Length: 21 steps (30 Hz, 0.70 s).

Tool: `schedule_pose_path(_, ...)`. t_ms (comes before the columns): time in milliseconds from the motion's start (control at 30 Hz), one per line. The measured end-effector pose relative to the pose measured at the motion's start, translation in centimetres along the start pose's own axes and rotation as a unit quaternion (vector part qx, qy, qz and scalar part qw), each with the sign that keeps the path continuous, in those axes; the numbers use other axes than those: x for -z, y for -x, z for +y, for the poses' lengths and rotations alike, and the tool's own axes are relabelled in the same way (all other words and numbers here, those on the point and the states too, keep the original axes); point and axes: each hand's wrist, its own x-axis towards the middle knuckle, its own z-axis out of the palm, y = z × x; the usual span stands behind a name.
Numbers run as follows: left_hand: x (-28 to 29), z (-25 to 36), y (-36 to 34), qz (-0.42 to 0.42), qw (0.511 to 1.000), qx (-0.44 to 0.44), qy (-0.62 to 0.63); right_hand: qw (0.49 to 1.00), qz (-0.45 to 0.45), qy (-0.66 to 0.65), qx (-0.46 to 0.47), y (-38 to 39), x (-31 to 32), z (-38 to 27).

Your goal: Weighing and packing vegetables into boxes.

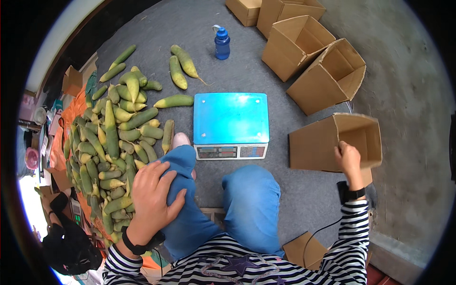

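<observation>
My left hand (154, 192) rests on my left knee with its fingers spread, holding nothing. My right hand (349, 159) grips the near edge of an open cardboard box (313, 145) on my right. Straight ahead, between the radish pile and the boxes, stands a digital scale (231, 118) with a bare blue platform. Left of it lies a large heap of green radishes (111, 137). One radish (175, 100) lies beside the scale's left edge, and two more radishes (184, 66) lie farther off.
More open cardboard boxes (327, 73) line the right wall. A blue water bottle (222, 43) stands beyond the scale. Another cardboard piece (305, 249) lies near my right side. At the lower left a person in black (66, 242) is beside another scale (76, 212). Orange sheeting (57, 147) borders the heap.
</observation>
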Motion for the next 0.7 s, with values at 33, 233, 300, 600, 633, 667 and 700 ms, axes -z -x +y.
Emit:
schedule_pose_path(33, 0.0, 0.0, 0.0, 0.004, 1.0, -0.003, 0.002, 0.999, 0.02, -0.041, -0.009, 0.6, 0.0, -2.0)
schedule_pose_path(233, -0.4, -0.1, 0.6, 0.035, 0.999, -0.011, 0.027, 0.951, -0.052, -0.304, 0.036, 7.5, 2.9, -4.9)
schedule_pose_path(300, -0.5, -0.2, 0.9, 0.058, 0.998, -0.011, 0.037, 0.975, -0.087, -0.192, 0.068, 11.9, 3.2, -3.6)
schedule_pose_path(600, -1.4, -1.0, 2.0, 0.109, 0.989, -0.015, 0.095, 0.994, 0.029, -0.016, 0.1, 13.9, -2.0, 1.5)
schedule_pose_path(633, -1.4, -1.0, 2.2, 0.12, 0.989, -0.026, 0.086, 0.986, 0.09, -0.021, 0.14, 13.1, -1.2, 1.1)
schedule_pose_path(667, -1.3, -0.9, 2.4, 0.128, 0.989, -0.025, 0.077, 0.99, 0.086, -0.021, 0.113, 12.4, 0.3, 0.5)
schedule_pose_path(700, -1.1, -1.0, 2.6, 0.139, 0.988, -0.026, 0.068, 0.994, 0.053, -0.058, 0.07, 11.8, 2.1, -0.3)
